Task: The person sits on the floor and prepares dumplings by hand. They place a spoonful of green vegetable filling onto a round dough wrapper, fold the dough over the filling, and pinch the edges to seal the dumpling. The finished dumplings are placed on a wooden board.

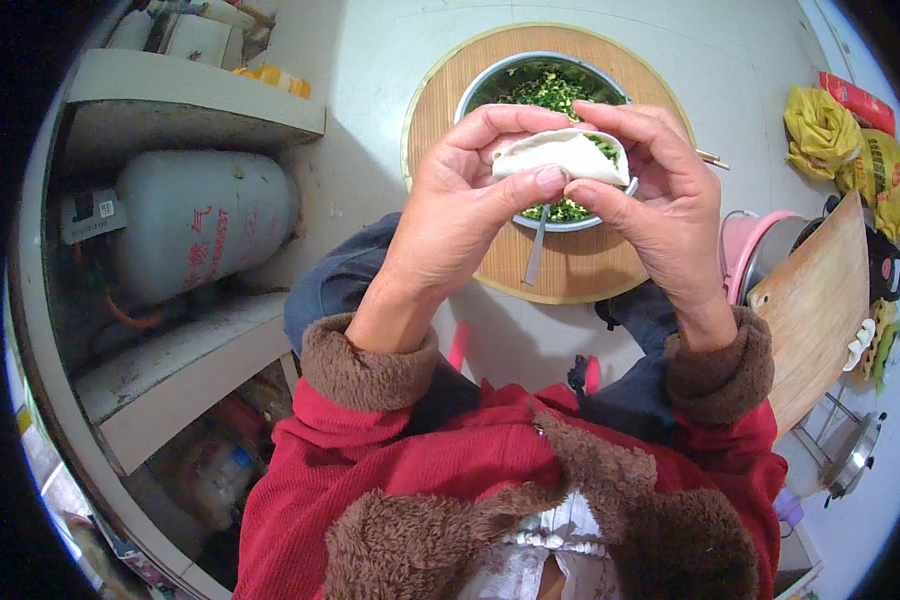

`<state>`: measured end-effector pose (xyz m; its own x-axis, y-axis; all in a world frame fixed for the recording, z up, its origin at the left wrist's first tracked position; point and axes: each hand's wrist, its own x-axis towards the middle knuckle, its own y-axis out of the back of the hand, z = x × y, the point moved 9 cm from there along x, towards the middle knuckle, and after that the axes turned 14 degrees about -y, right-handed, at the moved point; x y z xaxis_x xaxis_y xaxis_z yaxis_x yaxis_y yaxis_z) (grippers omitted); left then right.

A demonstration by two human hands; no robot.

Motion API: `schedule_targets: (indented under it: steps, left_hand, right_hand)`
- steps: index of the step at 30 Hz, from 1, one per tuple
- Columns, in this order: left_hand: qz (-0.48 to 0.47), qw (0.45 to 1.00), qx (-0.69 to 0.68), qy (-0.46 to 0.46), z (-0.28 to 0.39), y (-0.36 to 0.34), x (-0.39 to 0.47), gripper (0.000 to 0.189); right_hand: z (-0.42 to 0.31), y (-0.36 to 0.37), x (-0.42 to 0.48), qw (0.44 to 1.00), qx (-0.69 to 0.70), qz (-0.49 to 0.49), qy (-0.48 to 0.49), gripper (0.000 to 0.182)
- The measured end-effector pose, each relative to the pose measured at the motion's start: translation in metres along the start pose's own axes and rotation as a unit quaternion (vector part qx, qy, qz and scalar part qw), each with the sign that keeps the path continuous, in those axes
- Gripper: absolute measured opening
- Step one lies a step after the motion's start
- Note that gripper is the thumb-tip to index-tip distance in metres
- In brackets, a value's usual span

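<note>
Between both hands I hold a folded dumpling of pale dough. Its right end gapes and shows green filling; my left hand pinches the middle of its near edge with the thumb, fingers behind it. My right hand grips the right end, thumb tip beside the left one. Below them a metal bowl of chopped green filling rests on a round slatted board. A metal spoon leans out of the bowl over its near rim, its handle towards me. My hands hide part of the bowl.
Chopsticks jut out at the board's right. Farther right are a pink bucket, a wooden cutting board, a metal-topped stand and yellow plastic bags. A gas cylinder lies in the shelving at left.
</note>
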<state>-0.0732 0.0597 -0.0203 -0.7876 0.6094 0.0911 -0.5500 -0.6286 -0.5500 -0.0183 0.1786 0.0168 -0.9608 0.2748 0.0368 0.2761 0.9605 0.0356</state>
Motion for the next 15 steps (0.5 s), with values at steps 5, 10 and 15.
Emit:
schedule_targets:
  steps: [5, 10, 15]
  left_hand:
    - [-0.012, 0.999, 0.028, -0.021, 0.004, -0.003, 0.001, 0.04]
    - [-0.016, 0.999, 0.013, -0.037, 0.006, -0.004, 0.001, 0.039]
    - [-0.028, 0.998, -0.002, -0.049, 0.006, -0.005, 0.002, 0.036]
  right_hand:
    - [-0.012, 0.006, -0.004, 0.996, -0.084, 0.009, 0.033, 0.047]
    - [-0.041, 0.014, -0.014, 0.974, -0.149, 0.083, 0.147, 0.042]
    - [-0.039, 0.011, -0.015, 0.974, -0.139, 0.073, 0.165, 0.037]
